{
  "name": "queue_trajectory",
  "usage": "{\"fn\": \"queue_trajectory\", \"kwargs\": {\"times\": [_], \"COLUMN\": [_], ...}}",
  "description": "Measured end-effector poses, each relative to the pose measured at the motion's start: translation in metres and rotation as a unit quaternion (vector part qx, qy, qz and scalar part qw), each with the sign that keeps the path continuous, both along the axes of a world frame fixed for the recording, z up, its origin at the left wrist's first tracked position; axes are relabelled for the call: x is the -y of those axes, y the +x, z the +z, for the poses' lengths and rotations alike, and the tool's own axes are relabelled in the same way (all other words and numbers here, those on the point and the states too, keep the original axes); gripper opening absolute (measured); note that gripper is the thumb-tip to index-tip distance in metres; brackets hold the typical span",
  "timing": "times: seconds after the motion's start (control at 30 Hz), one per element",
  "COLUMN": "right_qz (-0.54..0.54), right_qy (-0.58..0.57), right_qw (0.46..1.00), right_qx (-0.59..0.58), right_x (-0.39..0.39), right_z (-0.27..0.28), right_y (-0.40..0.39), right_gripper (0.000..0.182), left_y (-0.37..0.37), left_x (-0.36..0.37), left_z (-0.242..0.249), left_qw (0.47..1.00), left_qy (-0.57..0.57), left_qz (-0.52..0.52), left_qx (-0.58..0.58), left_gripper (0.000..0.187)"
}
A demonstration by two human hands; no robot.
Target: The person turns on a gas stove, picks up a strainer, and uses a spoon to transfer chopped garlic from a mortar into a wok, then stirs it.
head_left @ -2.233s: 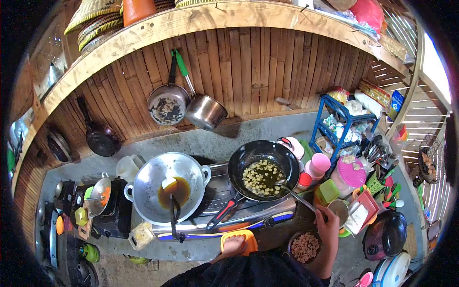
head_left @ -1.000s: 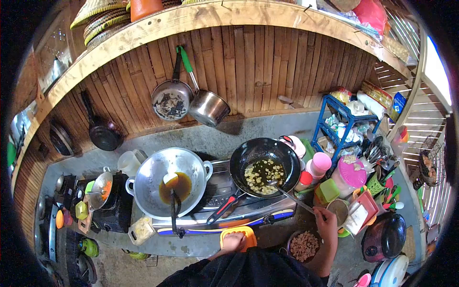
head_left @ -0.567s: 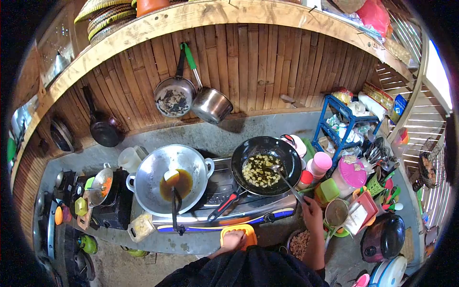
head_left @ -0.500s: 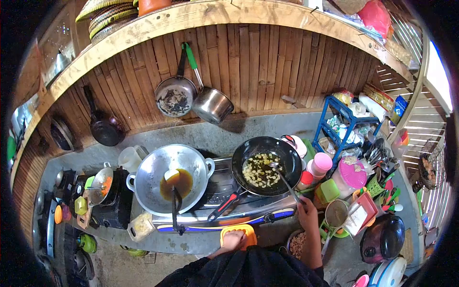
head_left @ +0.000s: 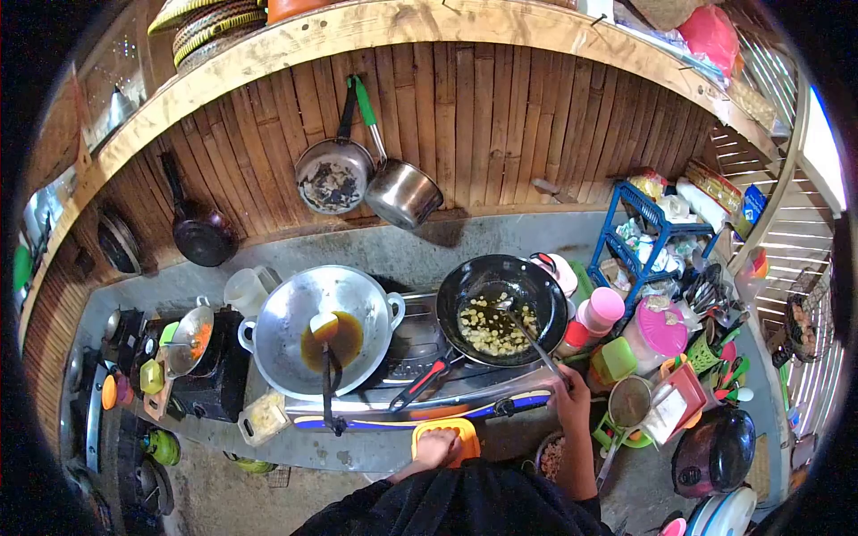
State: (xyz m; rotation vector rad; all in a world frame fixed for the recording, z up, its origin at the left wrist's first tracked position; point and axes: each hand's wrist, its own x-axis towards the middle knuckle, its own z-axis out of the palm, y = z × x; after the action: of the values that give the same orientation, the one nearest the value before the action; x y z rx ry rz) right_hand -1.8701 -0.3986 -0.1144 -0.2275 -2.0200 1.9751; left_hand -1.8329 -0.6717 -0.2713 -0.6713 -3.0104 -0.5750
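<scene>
My right hand is wrapped round the handle of a metal ladle, whose head rests in a black wok among pale chopped pieces in oil. The wok stands on the right of the stove, its black and red handle pointing toward me. My left hand is closed at the rim of an orange container at the stove's front. On the stove's left sits a large silver wok with brown liquid and another ladle in it.
At the right stand pink-lidded containers, a strainer, a blue rack and a rice cooker. A small pan with orange food sits at the left. Pans hang on the bamboo wall.
The ladle head has shifted slightly left and up in the black wok, and the pale pieces have gathered lower. My left hand has stayed in place. The view has shifted slightly.
</scene>
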Motion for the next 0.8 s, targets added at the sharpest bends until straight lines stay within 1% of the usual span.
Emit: {"fn": "queue_trajectory", "kwargs": {"times": [0.1, 0.13, 0.23, 0.3, 0.37, 0.43, 0.5, 0.57, 0.6, 0.63, 0.67, 0.7, 0.77, 0.8], "right_qz": [-0.028, -0.055, -0.084, -0.096, -0.116, -0.117, -0.134, -0.139, -0.144, -0.143, -0.143, -0.143, -0.149, -0.156], "right_qy": [-0.02, 0.006, -0.027, -0.012, 0.017, 0.016, 0.049, 0.064, 0.078, 0.078, 0.09, 0.103, 0.104, 0.105], "right_qw": [0.999, 0.998, 0.996, 0.995, 0.992, 0.991, 0.988, 0.986, 0.984, 0.984, 0.983, 0.981, 0.981, 0.981], "right_qx": [-0.025, -0.035, -0.012, -0.024, -0.049, -0.063, -0.055, -0.065, -0.075, -0.075, -0.077, -0.079, -0.064, -0.05], "right_x": [-0.009, -0.011, -0.018, -0.02, -0.021, -0.022, -0.024, -0.025, -0.026, -0.027, -0.029, -0.029, -0.021, -0.018], "right_z": [0.01, 0.014, 0.034, 0.044, 0.052, 0.058, 0.062, 0.058, 0.055, 0.051, 0.045, 0.042, 0.043, 0.043], "right_y": [0.008, 0.009, 0.022, 0.029, 0.033, 0.038, 0.042, 0.041, 0.04, 0.039, 0.036, 0.034, 0.03, 0.028], "right_gripper": [0.026, 0.024, 0.02, 0.02, 0.02, 0.018, 0.017, 0.017, 0.017, 0.017, 0.016, 0.015, 0.016, 0.016], "left_y": [-0.004, -0.002, -0.003, -0.003, -0.001, -0.004, -0.008, -0.011, -0.01, -0.006, -0.004, -0.003, -0.002, -0.001], "left_x": [0.003, 0.003, 0.004, 0.004, 0.002, 0.006, 0.009, 0.008, 0.009, 0.007, 0.005, 0.005, 0.003, 0.003], "left_z": [-0.017, -0.014, -0.012, -0.011, 0.019, 0.005, -0.026, -0.04, -0.048, -0.02, -0.002, -0.007, -0.017, -0.021], "left_qw": [1.0, 1.0, 1.0, 0.999, 0.998, 0.996, 0.993, 0.983, 0.983, 0.99, 0.996, 0.996, 0.999, 0.999], "left_qy": [0.013, 0.014, 0.023, 0.032, 0.019, 0.023, 0.026, 0.083, 0.083, 0.054, 0.024, 0.025, 0.032, 0.032], "left_qz": [-0.011, -0.006, -0.008, -0.015, -0.011, -0.022, -0.033, -0.019, -0.019, -0.02, -0.02, -0.02, -0.004, -0.003], "left_qx": [-0.001, -0.009, -0.006, 0.006, 0.062, 0.085, 0.108, 0.164, 0.164, 0.126, 0.087, 0.087, -0.002, -0.002], "left_gripper": [0.014, 0.014, 0.014, 0.015, 0.017, 0.018, 0.019, 0.02, 0.02, 0.02, 0.02, 0.02, 0.018, 0.018]}}
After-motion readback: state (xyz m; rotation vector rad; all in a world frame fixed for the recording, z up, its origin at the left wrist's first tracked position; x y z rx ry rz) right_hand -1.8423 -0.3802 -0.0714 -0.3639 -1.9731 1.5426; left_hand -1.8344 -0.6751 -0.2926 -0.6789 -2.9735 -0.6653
